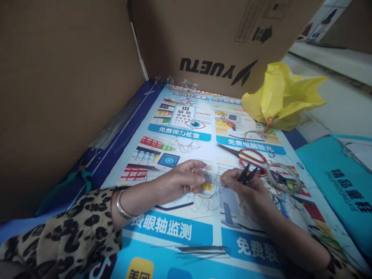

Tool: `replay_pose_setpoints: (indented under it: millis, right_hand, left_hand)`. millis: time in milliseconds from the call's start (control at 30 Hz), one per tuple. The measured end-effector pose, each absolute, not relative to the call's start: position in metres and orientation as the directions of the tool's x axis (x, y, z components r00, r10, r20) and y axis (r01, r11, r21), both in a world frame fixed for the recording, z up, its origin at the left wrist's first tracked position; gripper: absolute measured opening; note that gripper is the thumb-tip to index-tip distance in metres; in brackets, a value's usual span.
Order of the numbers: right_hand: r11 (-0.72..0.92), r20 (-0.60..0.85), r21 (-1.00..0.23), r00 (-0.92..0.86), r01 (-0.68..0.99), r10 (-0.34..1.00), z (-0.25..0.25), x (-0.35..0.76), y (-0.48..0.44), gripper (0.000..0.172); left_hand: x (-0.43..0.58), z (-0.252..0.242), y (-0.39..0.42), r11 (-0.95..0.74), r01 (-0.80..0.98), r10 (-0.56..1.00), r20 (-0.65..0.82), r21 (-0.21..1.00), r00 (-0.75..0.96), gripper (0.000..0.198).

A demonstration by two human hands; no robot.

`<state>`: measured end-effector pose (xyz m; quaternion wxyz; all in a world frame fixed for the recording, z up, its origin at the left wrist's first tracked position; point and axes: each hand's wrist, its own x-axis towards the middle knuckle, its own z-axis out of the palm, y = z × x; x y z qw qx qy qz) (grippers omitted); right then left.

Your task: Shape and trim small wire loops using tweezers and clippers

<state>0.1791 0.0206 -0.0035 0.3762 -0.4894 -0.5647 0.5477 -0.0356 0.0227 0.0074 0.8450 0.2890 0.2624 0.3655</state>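
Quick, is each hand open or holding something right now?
Left hand: closed, pinching thin wire loops.
Right hand: closed around pliers; whether it also pinches wire, can't tell.

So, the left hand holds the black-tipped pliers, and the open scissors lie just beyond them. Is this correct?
One detail is wrong: in the head view, the right hand holds the black-tipped pliers. The open scissors do lie just beyond them.
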Motion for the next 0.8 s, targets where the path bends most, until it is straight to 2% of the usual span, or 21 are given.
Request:
replay_pose_setpoints:
  millis: [100,267,633,800]
  right_hand:
    - [-0.083,-0.117,-0.986,-0.239,0.146,0.964,-0.0040,0.1796,0.0212,0.015]
    - [-0.072,-0.105,-0.987,-0.237,0.145,0.966,-0.0042,0.1801,0.0216,0.015]
    - [-0.085,-0.110,-0.989,-0.222,0.118,0.969,-0.0041,0.1783,0.0224,0.017]
    - [-0.081,-0.109,-0.988,-0.216,0.133,0.970,-0.0033,0.1782,0.0226,0.018]
  left_hand:
    - [-0.0366,0.0056,0.0251,0.532,-0.392,0.794,-0.281,0.750,0.540,0.040]
    - [-0.0359,0.0024,0.0274,0.479,-0.324,0.815,-0.275,0.816,0.511,0.026]
    - [-0.0322,0.0047,0.0253,0.506,-0.287,0.807,-0.329,0.813,0.490,0.019]
    - [-0.0338,0.0043,0.0250,0.464,-0.253,0.826,-0.312,0.849,0.470,0.023]
